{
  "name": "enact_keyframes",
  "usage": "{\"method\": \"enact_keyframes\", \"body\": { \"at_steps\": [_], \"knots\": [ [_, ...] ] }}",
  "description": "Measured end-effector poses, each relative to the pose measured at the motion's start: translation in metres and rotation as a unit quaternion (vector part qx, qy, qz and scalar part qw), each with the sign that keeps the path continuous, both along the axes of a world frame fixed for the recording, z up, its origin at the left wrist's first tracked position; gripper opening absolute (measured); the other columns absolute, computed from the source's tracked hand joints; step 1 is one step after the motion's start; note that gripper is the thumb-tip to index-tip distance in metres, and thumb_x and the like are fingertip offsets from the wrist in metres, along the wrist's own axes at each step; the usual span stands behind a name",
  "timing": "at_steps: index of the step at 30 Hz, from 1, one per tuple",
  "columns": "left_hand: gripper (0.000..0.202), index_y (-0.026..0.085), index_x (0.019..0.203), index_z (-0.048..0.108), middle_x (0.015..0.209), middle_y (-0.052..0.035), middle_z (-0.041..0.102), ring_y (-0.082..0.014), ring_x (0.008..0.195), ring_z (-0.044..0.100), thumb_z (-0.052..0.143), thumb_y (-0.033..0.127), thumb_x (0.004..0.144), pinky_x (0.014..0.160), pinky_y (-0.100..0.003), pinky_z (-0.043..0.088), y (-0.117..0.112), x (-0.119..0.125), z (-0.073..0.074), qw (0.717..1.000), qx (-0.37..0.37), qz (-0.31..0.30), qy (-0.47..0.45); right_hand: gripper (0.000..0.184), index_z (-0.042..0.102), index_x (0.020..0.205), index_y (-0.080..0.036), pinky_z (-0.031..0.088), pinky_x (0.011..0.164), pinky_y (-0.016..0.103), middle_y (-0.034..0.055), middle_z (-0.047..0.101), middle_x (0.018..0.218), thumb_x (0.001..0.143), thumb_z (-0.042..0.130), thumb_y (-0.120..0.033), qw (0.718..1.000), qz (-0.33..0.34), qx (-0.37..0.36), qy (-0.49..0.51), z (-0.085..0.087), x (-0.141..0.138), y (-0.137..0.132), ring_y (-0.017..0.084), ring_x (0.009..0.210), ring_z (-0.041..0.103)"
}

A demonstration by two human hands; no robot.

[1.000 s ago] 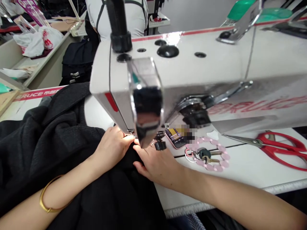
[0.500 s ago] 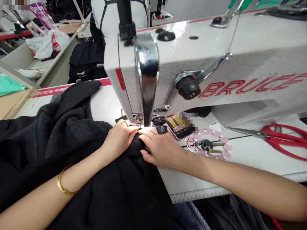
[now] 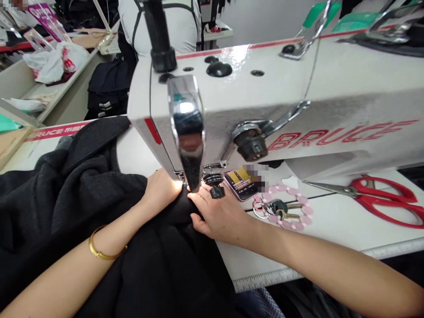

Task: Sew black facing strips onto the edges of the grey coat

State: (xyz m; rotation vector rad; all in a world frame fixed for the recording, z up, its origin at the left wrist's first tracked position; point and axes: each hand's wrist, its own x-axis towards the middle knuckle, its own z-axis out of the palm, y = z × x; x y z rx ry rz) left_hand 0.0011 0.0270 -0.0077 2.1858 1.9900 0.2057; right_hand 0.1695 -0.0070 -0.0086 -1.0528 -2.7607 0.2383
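A black garment (image 3: 149, 265) spreads over the left of the sewing machine (image 3: 278, 101) bed and hangs down in front. My left hand (image 3: 162, 190) rests on the cloth just left of the needle area, its fingertips lost behind the machine head and in the lamp's glare. To the right of the needle area lies my right hand (image 3: 218, 212), index finger stretched onto the cloth and thumb spread apart from it. The tension knob hides part of its other fingers. Between both hands the cloth runs under the machine head; the needle itself is hidden.
Right of my right hand lie a phone (image 3: 243, 183), keys (image 3: 285, 210) on a pink beaded ring and red-handled scissors (image 3: 374, 194). A ruler strip (image 3: 274, 277) follows the table's front edge. Behind the machine is a person in a white top (image 3: 159, 28); plastic bags (image 3: 54, 64) sit at the left.
My left hand has turned, and its fingers have slipped out of sight behind the machine head. My right hand stays by the needle area. The whole view has shifted slightly.
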Motion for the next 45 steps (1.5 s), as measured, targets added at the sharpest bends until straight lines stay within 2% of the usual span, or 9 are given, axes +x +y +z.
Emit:
{"method": "enact_keyframes", "body": {
  "at_steps": [6, 15, 21, 25, 27, 29, 32, 36, 45],
  "knots": [
    [0.025, 0.018, 0.076, 0.059, 0.08, -0.0063, 0.065, -0.0244, 0.079, 0.061, 0.037, 0.029, 0.079, 0.075, -0.036, 0.046, 0.0, 0.002, -0.001, 1.0, -0.008, -0.003, 0.013, 0.024, 0.058, 0.094, -0.016, 0.032, 0.076, 0.038, 0.0099, 0.057, 0.093, 0.078, 0.046, -0.03, 1.0, -0.004, 0.021, -0.005, 0.0, 0.001, 0.002, 0.026, 0.093, 0.046],
    [0.026, 0.022, 0.089, 0.06, 0.092, -0.0046, 0.064, -0.0241, 0.085, 0.059, 0.041, 0.038, 0.08, 0.072, -0.034, 0.046, 0.006, -0.011, -0.016, 0.999, 0.02, -0.03, -0.01, 0.022, 0.06, 0.087, -0.017, 0.031, 0.082, 0.038, 0.0084, 0.058, 0.1, 0.08, 0.045, -0.031, 0.999, -0.003, 0.041, 0.015, -0.005, 0.002, 0.005, 0.024, 0.097, 0.045],
    [0.022, 0.014, 0.085, 0.06, 0.08, -0.0074, 0.062, -0.0216, 0.08, 0.059, 0.038, 0.018, 0.082, 0.066, -0.03, 0.046, -0.01, 0.003, 0.015, 0.995, 0.011, -0.05, 0.082, 0.023, 0.06, 0.091, -0.018, 0.031, 0.08, 0.039, 0.0091, 0.057, 0.103, 0.081, 0.044, -0.031, 0.999, -0.026, 0.044, 0.009, -0.007, 0.001, 0.002, 0.025, 0.096, 0.046],
    [0.024, 0.01, 0.095, 0.059, 0.09, -0.0116, 0.062, -0.0236, 0.086, 0.056, 0.044, 0.025, 0.083, 0.073, -0.035, 0.046, -0.043, 0.004, 0.028, 0.969, 0.06, -0.196, 0.138, 0.025, 0.059, 0.096, -0.017, 0.031, 0.08, 0.039, 0.0098, 0.057, 0.101, 0.081, 0.044, -0.03, 0.999, -0.03, 0.037, 0.0, -0.005, 0.0, 0.0, 0.025, 0.096, 0.046],
    [0.03, 0.01, 0.105, 0.056, 0.104, -0.0124, 0.06, -0.0239, 0.093, 0.054, 0.043, 0.026, 0.084, 0.077, -0.036, 0.046, -0.054, 0.0, 0.024, 0.958, 0.081, -0.243, 0.131, 0.024, 0.058, 0.096, -0.018, 0.031, 0.08, 0.04, 0.0096, 0.057, 0.099, 0.081, 0.044, -0.03, 0.999, -0.037, 0.028, -0.001, -0.004, 0.0, 0.0, 0.025, 0.096, 0.046],
    [0.033, 0.009, 0.111, 0.053, 0.111, -0.0122, 0.058, -0.0236, 0.096, 0.054, 0.041, 0.026, 0.085, 0.077, -0.037, 0.046, -0.059, -0.004, 0.016, 0.957, 0.101, -0.25, 0.112, 0.023, 0.058, 0.095, -0.018, 0.031, 0.081, 0.04, 0.0092, 0.057, 0.097, 0.082, 0.044, -0.031, 0.999, -0.041, 0.023, 0.002, -0.004, 0.0, -0.001, 0.024, 0.095, 0.047],
    [0.034, 0.007, 0.11, 0.053, 0.108, -0.0122, 0.059, -0.0232, 0.093, 0.055, 0.04, 0.026, 0.086, 0.076, -0.037, 0.047, -0.058, -0.008, 0.006, 0.954, 0.137, -0.252, 0.087, 0.022, 0.057, 0.092, -0.018, 0.032, 0.079, 0.039, 0.0085, 0.058, 0.093, 0.082, 0.043, -0.031, 0.999, -0.033, 0.034, 0.005, -0.007, 0.001, -0.002, 0.024, 0.092, 0.048],
    [0.031, 0.006, 0.105, 0.055, 0.104, -0.012, 0.06, -0.0223, 0.092, 0.055, 0.04, 0.024, 0.086, 0.077, -0.036, 0.047, -0.056, -0.009, 0.002, 0.944, 0.177, -0.272, 0.066, 0.02, 0.056, 0.085, -0.015, 0.032, 0.077, 0.038, 0.0083, 0.058, 0.09, 0.082, 0.043, -0.03, 0.998, -0.025, 0.063, 0.014, -0.011, 0.001, -0.001, 0.024, 0.09, 0.048],
    [0.024, 0.011, 0.093, 0.057, 0.096, -0.0107, 0.061, -0.0225, 0.087, 0.054, 0.037, 0.021, 0.086, 0.075, -0.036, 0.046, -0.054, -0.005, 0.004, 0.951, 0.157, -0.256, 0.076, 0.022, 0.055, 0.095, -0.014, 0.034, 0.079, 0.038, 0.01, 0.058, 0.096, 0.081, 0.044, -0.028, 0.997, -0.016, 0.065, 0.026, -0.012, 0.001, -0.001, 0.024, 0.095, 0.047]
  ]
}}
